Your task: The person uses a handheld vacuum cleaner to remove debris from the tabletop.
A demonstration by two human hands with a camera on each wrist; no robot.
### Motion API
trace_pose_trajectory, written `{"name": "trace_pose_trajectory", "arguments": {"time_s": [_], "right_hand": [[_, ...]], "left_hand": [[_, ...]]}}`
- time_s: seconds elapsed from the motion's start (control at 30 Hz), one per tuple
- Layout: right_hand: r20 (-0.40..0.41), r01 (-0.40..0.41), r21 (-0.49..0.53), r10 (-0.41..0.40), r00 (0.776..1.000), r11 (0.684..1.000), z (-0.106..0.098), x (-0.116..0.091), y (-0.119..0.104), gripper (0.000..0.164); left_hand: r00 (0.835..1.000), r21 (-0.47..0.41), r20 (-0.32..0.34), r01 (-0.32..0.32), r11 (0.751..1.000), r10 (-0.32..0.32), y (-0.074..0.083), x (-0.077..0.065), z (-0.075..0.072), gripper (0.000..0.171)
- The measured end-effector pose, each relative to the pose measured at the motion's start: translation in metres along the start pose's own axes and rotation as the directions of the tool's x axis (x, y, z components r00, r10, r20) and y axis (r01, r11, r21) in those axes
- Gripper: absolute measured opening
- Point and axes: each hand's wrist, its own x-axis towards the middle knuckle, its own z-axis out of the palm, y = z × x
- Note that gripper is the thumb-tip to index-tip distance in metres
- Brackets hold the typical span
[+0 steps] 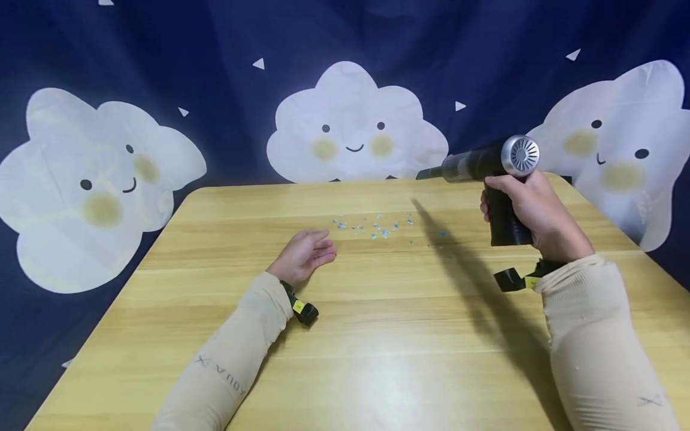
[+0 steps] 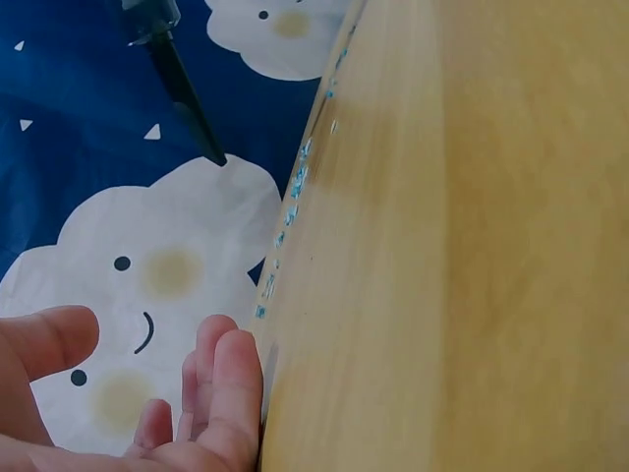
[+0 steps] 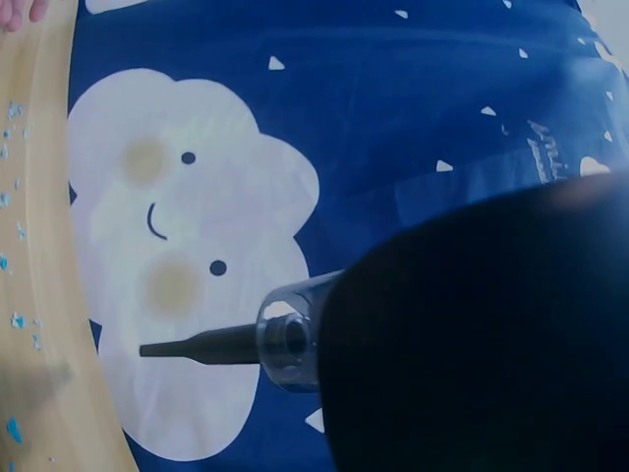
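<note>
My right hand (image 1: 539,209) grips the black handle of a handheld vacuum cleaner (image 1: 480,161), holding it above the table's right side. Its narrow dark nozzle (image 3: 201,346) points left, past a clear front section. Small blue and white scraps (image 1: 383,230) lie scattered on the tabletop, below and left of the nozzle. My left hand (image 1: 304,254) rests at the table just left of the scraps, its fingers loosely extended with nothing in them. Seen in the left wrist view, the fingers (image 2: 236,383) are close to the nearest scraps (image 2: 260,312), thumb spread apart.
The light wooden table (image 1: 366,335) has its far edge against a dark blue curtain (image 1: 226,42) printed with white smiling clouds. A long shadow of the vacuum and arm falls across the table's right half. Both wrists wear black camera straps.
</note>
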Motion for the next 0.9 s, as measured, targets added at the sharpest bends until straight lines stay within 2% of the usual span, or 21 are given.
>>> {"name": "trace_pose_trajectory", "arguments": {"time_s": [0.2, 0.57, 0.8, 0.9], "right_hand": [[0.035, -0.048, -0.011, 0.049, 0.998, 0.999, 0.005, 0.0, 0.001, 0.028], [0.103, -0.066, -0.035, 0.069, 0.992, 0.997, 0.009, -0.003, 0.006, 0.026], [0.114, -0.057, -0.063, 0.064, 0.991, 0.996, 0.01, 0.002, 0.006, 0.023], [0.119, -0.056, -0.074, 0.065, 0.991, 0.996, 0.009, 0.004, 0.006, 0.021]], "left_hand": [[1.0, -0.016, -0.009, 0.027, 1.0, -0.027, 0.0, 0.003, -0.004, 0.045], [1.0, 0.038, -0.003, 0.017, 0.999, -0.017, -0.007, 0.008, -0.008, 0.037], [0.999, 0.115, 0.005, -0.038, 0.993, 0.038, -0.007, 0.009, -0.01, 0.032], [0.999, 0.118, 0.011, -0.038, 0.992, 0.037, -0.008, 0.011, -0.009, 0.03]]}}
